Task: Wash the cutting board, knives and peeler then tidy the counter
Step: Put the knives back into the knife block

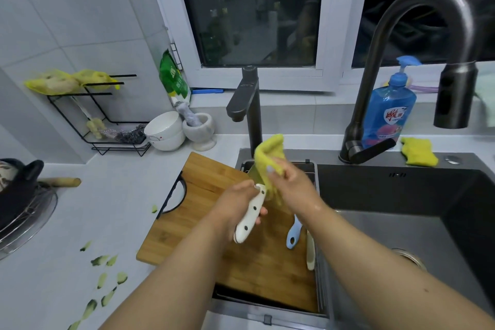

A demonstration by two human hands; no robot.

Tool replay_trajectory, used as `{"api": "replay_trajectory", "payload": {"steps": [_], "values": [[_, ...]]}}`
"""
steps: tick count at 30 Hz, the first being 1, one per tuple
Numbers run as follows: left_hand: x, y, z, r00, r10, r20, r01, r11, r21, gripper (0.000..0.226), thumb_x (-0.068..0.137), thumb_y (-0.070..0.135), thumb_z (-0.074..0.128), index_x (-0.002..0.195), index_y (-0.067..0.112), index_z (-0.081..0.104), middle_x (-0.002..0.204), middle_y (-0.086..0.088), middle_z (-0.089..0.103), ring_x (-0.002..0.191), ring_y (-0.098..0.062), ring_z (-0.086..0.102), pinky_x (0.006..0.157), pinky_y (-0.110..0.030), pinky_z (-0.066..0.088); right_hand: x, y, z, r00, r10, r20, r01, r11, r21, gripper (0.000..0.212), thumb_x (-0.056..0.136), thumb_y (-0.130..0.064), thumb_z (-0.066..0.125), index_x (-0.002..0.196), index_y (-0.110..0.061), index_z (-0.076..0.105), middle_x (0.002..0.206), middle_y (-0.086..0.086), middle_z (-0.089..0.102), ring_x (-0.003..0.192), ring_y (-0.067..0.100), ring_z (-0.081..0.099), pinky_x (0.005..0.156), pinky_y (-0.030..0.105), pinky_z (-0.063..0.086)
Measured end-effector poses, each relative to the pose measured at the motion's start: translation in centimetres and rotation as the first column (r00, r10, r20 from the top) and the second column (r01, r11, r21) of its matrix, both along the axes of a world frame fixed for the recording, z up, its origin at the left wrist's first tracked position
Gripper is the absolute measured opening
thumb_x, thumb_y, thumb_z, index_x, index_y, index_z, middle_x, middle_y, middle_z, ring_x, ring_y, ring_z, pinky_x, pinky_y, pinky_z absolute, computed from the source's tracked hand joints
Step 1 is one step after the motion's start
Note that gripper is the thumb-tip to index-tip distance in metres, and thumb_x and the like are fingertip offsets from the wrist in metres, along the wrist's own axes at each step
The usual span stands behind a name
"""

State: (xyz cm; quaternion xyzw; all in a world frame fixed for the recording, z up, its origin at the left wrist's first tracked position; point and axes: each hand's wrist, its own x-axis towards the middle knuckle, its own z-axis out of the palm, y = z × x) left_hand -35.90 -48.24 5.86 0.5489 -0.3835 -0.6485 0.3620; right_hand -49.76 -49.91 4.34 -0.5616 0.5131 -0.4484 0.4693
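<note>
- Over the cutting board (pixel 214 225), the left hand (pixel 235 206) grips a knife (pixel 250 215) by its white, dotted handle; the blade is hidden behind the cloth.
- Right hand (pixel 290 182) pinches a yellow cloth (pixel 269 153) against the blade.
- Board lies half on the bench (pixel 112 195), half over the sink (pixel 401 222).
- Blue peeler (pixel 293 233) and a second, cream-handled knife (pixel 310 252) lie on the board's right side.
- Green peelings (pixel 107 281) dot the bench at left.
</note>
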Motion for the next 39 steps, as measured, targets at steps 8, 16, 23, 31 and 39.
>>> {"api": "replay_trajectory", "payload": {"steps": [8,16,23,31,39], "values": [[1.5,0.8,1.0,0.956,-0.118,-0.268,0.125,0.992,0.01,0.011,0.094,0.0,0.047,0.104,-0.001,0.052,0.081,-0.017,0.06,0.05,-0.019,0.05,0.036,-0.02,0.04,0.0,-2.8,-0.4,0.958,0.055,-0.283,-0.077,0.995,-0.07,0.047,0.1,-0.036,0.04,0.145,-0.025,0.034,0.157,-0.005,0.019,0.146,0.009,0.005,0.12,0.04,0.01],[4.4,2.0,0.9,0.945,-0.142,-0.295,0.17,0.983,0.07,0.033,0.085,-0.001,0.058,0.114,0.003,0.045,0.084,-0.022,0.063,0.049,-0.022,0.053,0.035,-0.023,0.042,-1.6,-5.1,-0.6,0.963,-0.168,-0.209,0.194,0.975,0.111,0.045,0.101,-0.035,0.037,0.142,-0.017,0.039,0.144,0.011,0.043,0.131,0.03,0.042,0.109,0.043,0.035],[6.4,2.5,1.0,0.992,-0.043,-0.12,0.05,0.997,0.061,0.018,0.097,0.016,0.049,0.107,0.003,0.056,0.089,-0.014,0.072,0.056,-0.013,0.059,0.041,-0.02,0.042,-0.4,-6.0,-2.7,0.948,-0.311,-0.068,0.308,0.839,0.448,0.056,0.096,-0.05,0.042,0.132,-0.008,0.049,0.122,0.013,0.058,0.112,0.034,0.055,0.097,0.04,0.043],[6.8,1.7,1.3,0.871,0.308,-0.384,-0.243,0.947,0.21,0.019,0.094,0.024,0.057,0.101,0.006,0.062,0.075,-0.008,0.065,0.05,-0.012,0.056,0.044,-0.02,0.05,2.2,-2.8,-0.9,0.912,-0.087,-0.4,0.154,0.978,0.138,0.037,0.097,-0.039,0.047,0.111,-0.007,0.061,0.114,0.009,0.064,0.102,0.024,0.057,0.083,0.032,0.041],[7.2,1.2,2.2,0.714,0.488,-0.502,-0.365,0.871,0.329,0.014,0.087,0.02,0.067,0.098,0.011,0.067,0.083,-0.01,0.064,0.07,-0.018,0.061,0.048,-0.028,0.055,4.5,2.7,3.1,0.897,0.165,-0.41,-0.319,0.884,-0.343,0.048,0.075,-0.022,0.076,0.117,-0.035,0.056,0.113,-0.026,0.05,0.108,-0.006,0.048,0.093,0.013,0.04]]}}
